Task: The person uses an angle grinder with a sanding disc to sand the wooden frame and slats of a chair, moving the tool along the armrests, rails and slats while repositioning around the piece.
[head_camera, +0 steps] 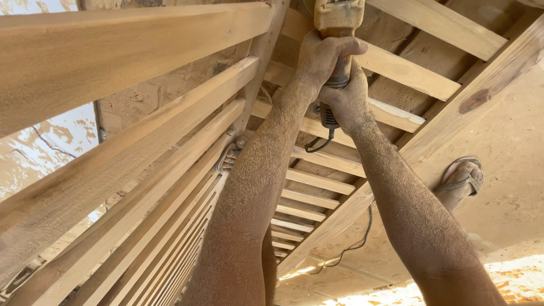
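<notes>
A dust-coated power sander (336, 16) points away from me over a slatted wooden frame (396, 71). My left hand (324, 55) is wrapped around the tool's body just behind its head. Right below, my right hand (347, 101) grips the dark ribbed handle end (328, 116). A black cord (317, 145) loops out of the handle. Both forearms are covered in fine sawdust. The tool's working face is cut off by the top edge of the view.
A second slatted wooden panel (141, 164) stands on edge at the left, close to my left arm. My right foot in a sandal (462, 178) rests on the sawdust-covered floor (510, 147); toes of the other foot (229, 154) show between slats. The cord (352, 245) trails across the floor.
</notes>
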